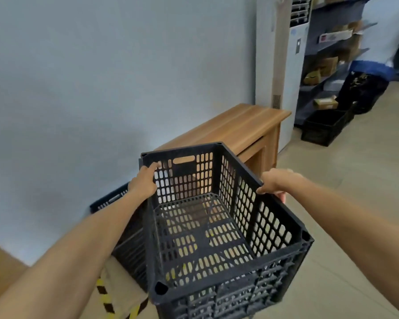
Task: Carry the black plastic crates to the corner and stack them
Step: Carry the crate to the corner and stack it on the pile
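Both hands' grip on black crate (217, 226) rims; second crate (124, 226) left, wooden cabinet (235, 127) ahead

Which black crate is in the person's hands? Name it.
The near crate: left hand and right hand grip its side rims. The second crate sits behind it by the wall; a third rests near the shelves.

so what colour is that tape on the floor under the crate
Yellow and black diagonal stripes on the floor tape, seen in the head view, lower left of the held crate.
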